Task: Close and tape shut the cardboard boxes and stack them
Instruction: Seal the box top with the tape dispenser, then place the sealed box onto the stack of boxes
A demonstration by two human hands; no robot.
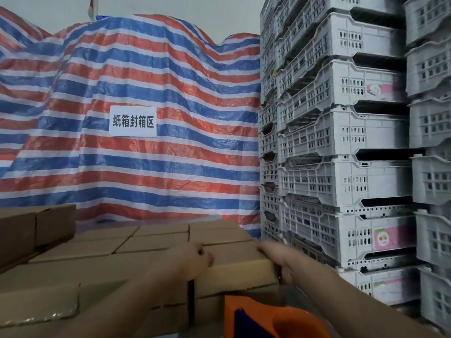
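The person's left hand [195,261] and right hand [274,258] each grip a side of a closed cardboard box [234,269], fingers curled over its top edges. The box sits on top of the near right end of a stack of boxes [136,242]. An orange tape dispenser [273,318] lies just below. Grey crates [341,142] tower at right.

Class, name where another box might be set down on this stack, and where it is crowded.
Free: the flat tops of the stacked boxes, between the raised boxes at left and the box gripped by the left hand and right hand. Crowded: the right side, hard against the crates, and near the orange tape dispenser.
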